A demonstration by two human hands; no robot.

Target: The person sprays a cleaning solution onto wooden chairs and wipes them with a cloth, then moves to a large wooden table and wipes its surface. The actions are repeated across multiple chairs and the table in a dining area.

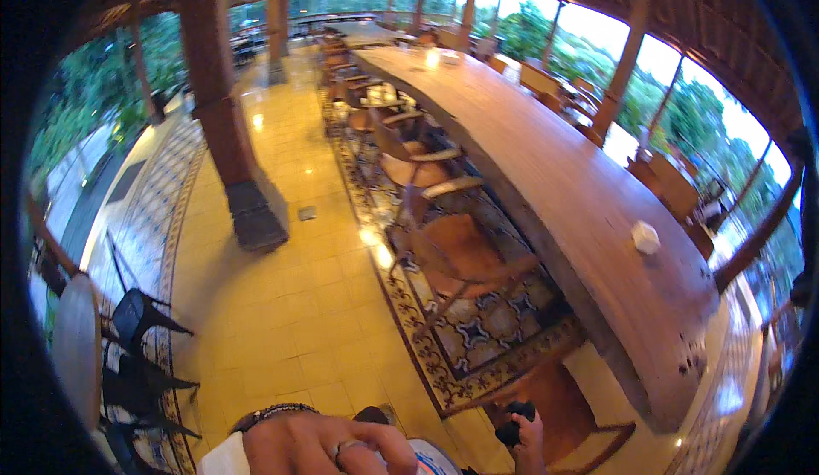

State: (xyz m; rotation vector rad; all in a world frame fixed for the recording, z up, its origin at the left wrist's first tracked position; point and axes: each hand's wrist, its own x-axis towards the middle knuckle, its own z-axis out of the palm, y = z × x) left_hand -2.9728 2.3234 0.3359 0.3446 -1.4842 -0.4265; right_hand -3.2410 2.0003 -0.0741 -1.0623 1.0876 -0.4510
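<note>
My left hand [320, 445] is at the lower edge, its back up and a ring on one finger. Its fingers bend over and are cut off by the frame, so whatever they hold is hidden. Beside it are a dark beaded bracelet [275, 412] and something white like a cuff [225, 458]. Further right, my right hand [531, 441] closes around a small black object [514, 422] whose kind I cannot make out. That hand appears in front of a brown leather-like chair seat [554, 402], near the close end of a long wooden table [546, 164].
A white block-like item [645, 238] sits on the table. Wooden armchairs [465, 249] line its left side over patterned floor tiles [473, 330]. A thick wooden post [217, 91] on a stone base rises from the yellow floor [281, 321]. Dark metal chairs [141, 317] flank a round table [77, 347].
</note>
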